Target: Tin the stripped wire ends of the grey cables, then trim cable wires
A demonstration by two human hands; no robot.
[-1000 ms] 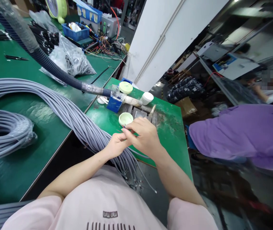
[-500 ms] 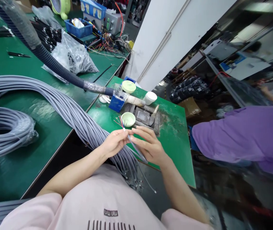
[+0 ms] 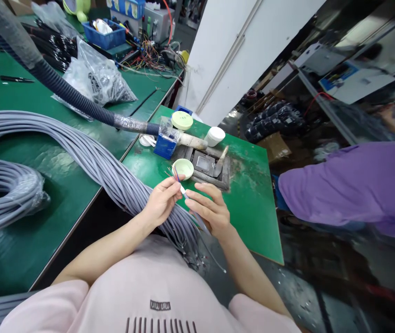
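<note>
Hands — left hand (image 3: pixel 161 203), right hand (image 3: pixel 209 212) — pinch one grey cable (image 3: pixel 185 193).

A single view comes from a camera worn on the person's head, looking forward and steeply down. The left hand (image 3: pixel 161 201) and right hand (image 3: pixel 209 210) sit close, at frame centre. The pale pink shirt (image 3: pixel 156 291) fills the bottom edge, and the green-topped table (image 3: pixel 45 152) spreads across the left half.

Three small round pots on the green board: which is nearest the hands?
The pale green dish, just beyond the end of the grey cable that the left hand pinches; the green-topped pot and the white cup sit farther back.
</note>
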